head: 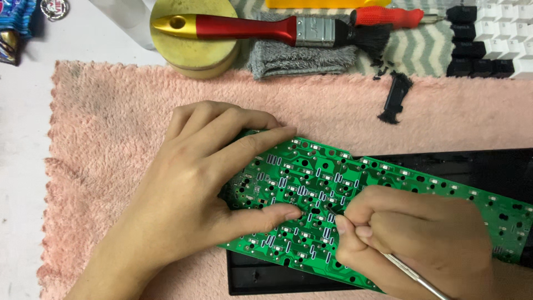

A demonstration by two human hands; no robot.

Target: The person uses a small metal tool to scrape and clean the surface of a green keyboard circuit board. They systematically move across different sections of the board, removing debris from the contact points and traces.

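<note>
Green circuit board (344, 189) on pink fluffy towel (111, 139), white table (22, 139) beneath

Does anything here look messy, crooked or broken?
Yes. The green circuit board lies askew across its black case, not seated in it. On the pink towel lies a loose black piece with dark crumbs around it, just below the brush. Whether it is broken is unclear.

tool tip (347, 221) hidden (under fingers), keycaps (488, 39) cropped
</note>
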